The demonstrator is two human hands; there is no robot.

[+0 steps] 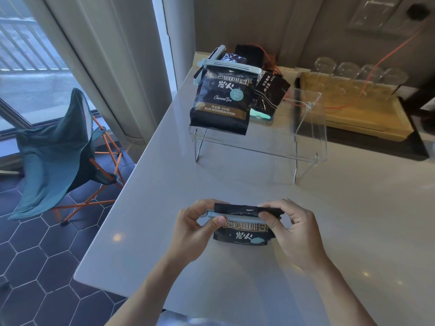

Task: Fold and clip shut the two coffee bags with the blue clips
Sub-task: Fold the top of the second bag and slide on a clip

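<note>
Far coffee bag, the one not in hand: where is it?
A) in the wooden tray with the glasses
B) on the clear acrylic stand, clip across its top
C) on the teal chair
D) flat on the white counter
B: the far coffee bag sits on the clear acrylic stand, with a blue clip lying across its folded top.

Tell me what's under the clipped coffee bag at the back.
The clipped coffee bag lies on a clear acrylic riser; bare countertop shows beneath. A teal-edged object peeks out behind its right edge, mostly covered.
</note>
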